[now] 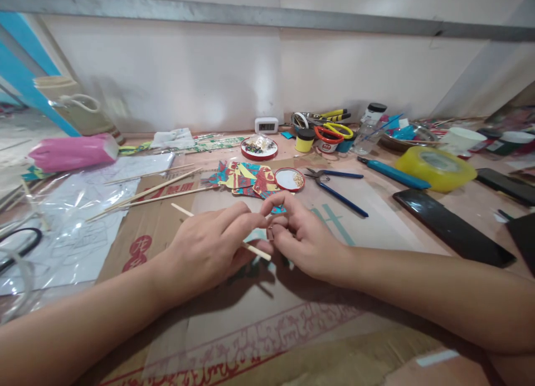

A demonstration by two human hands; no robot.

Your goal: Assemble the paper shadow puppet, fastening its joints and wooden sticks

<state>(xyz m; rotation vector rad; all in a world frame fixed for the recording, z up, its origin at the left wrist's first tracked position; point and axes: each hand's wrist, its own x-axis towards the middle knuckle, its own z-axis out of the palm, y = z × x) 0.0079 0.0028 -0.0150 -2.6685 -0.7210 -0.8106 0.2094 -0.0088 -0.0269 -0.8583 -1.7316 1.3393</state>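
My left hand [217,238] is closed around a thin wooden stick [257,251], whose ends stick out on both sides of the fingers. Against its fingertips, my right hand [298,233] pinches a small blue piece [278,209] with reddish marks; its full shape is hidden by the fingers. Just beyond the hands lie painted red, yellow and blue cut-out pieces [242,179]. Beside them is a small round dish [288,179] of tiny gold bits. Blue-handled pliers [334,188] lie open to the right.
Several wooden sticks [146,194] lie left on cardboard. Behind stand a red-rimmed dish of beads [259,147], a timer [266,125] and paint pots [305,140]. At right are a blue cutter [393,173], a yellow tape roll [434,167] and a black phone [453,227].
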